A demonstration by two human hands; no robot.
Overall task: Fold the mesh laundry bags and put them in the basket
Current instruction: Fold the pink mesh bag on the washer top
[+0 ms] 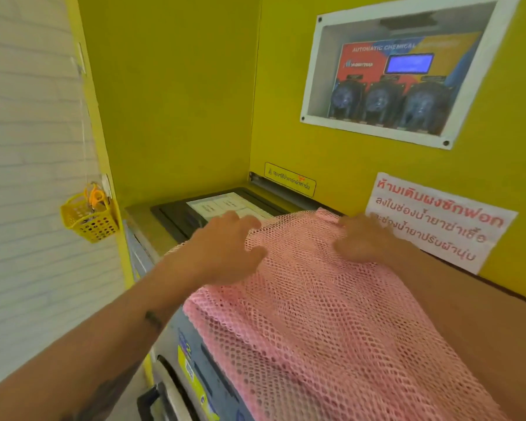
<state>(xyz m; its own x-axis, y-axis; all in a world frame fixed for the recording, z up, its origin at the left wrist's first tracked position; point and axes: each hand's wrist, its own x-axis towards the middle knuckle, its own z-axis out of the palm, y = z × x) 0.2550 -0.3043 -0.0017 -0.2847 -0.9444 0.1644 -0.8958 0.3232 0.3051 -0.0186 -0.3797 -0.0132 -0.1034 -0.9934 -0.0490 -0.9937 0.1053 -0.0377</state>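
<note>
A pink mesh laundry bag (316, 314) lies spread flat over the top of a washing machine (176, 360), reaching from its far end toward me. My left hand (225, 250) rests palm down on the bag's far left corner with fingers spread. On the far right corner lies my right hand (362, 238), also flat, its fingers curled slightly on the mesh edge. Neither hand grips the fabric. A small yellow basket (88, 218) hangs on the white brick wall to the left, holding orange-handled scissors.
Yellow walls close in the machine at the back and right. A dark detergent drawer lid (195, 214) sits beyond the bag. A white paper sign (438, 226) with red lettering and a chemical dosing panel (401, 74) hang on the right wall.
</note>
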